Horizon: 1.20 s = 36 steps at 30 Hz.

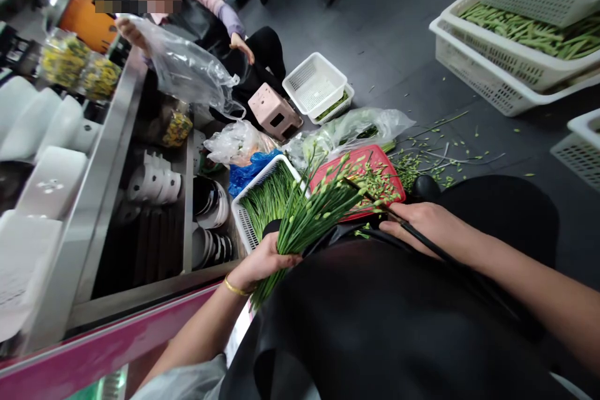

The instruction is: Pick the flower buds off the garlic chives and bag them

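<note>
My left hand [265,261], with a gold bracelet on its wrist, grips a bunch of flowering chive stems [314,219] above my black apron [375,306]. The budded tips of the stems point to the right. My right hand [422,225] closes around a long thin black tool [398,215], whose tip lies against the buds. Below the bunch sits a white plastic basket [246,222] filled with cut green chives. Beyond it, a red plastic tray [389,178] holds loose stems and buds.
A co-worker's hands [131,31] hold a clear plastic bag [187,65] at the far left. Nearby are a pink stool [275,111] and a small white basket [315,87]. Stacked white baskets [510,56] of green stems stand right. Trimmings litter the grey floor [398,44]. A steel shelf [112,137] holds white dishes.
</note>
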Available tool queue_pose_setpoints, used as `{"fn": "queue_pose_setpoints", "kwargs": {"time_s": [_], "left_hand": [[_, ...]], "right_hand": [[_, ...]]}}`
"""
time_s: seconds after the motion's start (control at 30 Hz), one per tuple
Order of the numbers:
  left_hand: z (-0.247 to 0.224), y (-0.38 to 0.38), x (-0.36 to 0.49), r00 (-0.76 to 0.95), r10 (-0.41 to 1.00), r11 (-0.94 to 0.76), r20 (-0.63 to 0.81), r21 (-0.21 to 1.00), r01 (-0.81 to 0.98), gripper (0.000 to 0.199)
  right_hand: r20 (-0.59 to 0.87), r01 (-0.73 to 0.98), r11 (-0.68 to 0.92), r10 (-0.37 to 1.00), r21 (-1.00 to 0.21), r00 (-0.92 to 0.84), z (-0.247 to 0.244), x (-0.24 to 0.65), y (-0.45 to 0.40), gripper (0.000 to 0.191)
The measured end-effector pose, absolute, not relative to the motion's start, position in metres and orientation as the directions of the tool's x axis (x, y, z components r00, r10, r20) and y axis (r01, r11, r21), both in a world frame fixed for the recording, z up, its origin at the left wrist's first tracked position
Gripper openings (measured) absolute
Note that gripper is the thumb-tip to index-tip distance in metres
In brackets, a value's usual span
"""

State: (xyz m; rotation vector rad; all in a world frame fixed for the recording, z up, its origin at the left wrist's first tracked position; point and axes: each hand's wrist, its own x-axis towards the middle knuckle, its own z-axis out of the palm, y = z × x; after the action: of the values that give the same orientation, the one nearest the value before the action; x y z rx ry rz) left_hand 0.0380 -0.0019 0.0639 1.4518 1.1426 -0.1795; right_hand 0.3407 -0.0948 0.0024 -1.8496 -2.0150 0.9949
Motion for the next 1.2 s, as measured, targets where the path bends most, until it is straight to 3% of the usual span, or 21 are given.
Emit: {"fn": "queue_pose_setpoints", "kwargs": {"time_s": [0.13, 0.27, 0.47, 0.67, 1.03, 1.2], "left_hand": [[0.065, -0.003, 0.034, 0.517, 0.528, 0.21, -0.674, 0.693, 0.69, 0.025], [0.066, -0.003, 0.033, 0.525, 0.519, 0.212, -0.675, 0.696, 0.686, 0.024], [0.067, -0.003, 0.038, 0.541, 0.454, 0.206, -0.708, 0.674, 0.709, 0.02], [0.066, -0.003, 0.033, 0.518, 0.446, 0.239, -0.73, 0.655, 0.717, 0.021], [0.061, -0.002, 0.032, 0.58, 0.454, 0.032, -0.677, 0.662, 0.748, 0.011], [0.062, -0.001, 0.031, 0.587, 0.46, 0.003, -0.666, 0.662, 0.749, 0.01]], "right_hand": [[-0.32, 0.871, -0.002, 0.931, -0.491, -0.177, 0.011, 0.353, -0.099, 0.026], [-0.323, 0.889, 0.035, 0.925, -0.457, -0.203, 0.015, 0.355, -0.098, 0.027], [-0.155, 0.84, 0.167, 0.946, -0.516, -0.284, 0.026, 0.341, -0.078, 0.024], [-0.089, 0.797, 0.124, 0.972, -0.591, -0.217, 0.013, 0.337, -0.087, 0.034], [-0.188, 0.865, 0.175, 0.938, -0.47, -0.292, 0.029, 0.336, -0.07, 0.016], [-0.256, 0.865, 0.016, 0.953, -0.501, -0.165, 0.023, 0.334, -0.077, 0.028]]}}
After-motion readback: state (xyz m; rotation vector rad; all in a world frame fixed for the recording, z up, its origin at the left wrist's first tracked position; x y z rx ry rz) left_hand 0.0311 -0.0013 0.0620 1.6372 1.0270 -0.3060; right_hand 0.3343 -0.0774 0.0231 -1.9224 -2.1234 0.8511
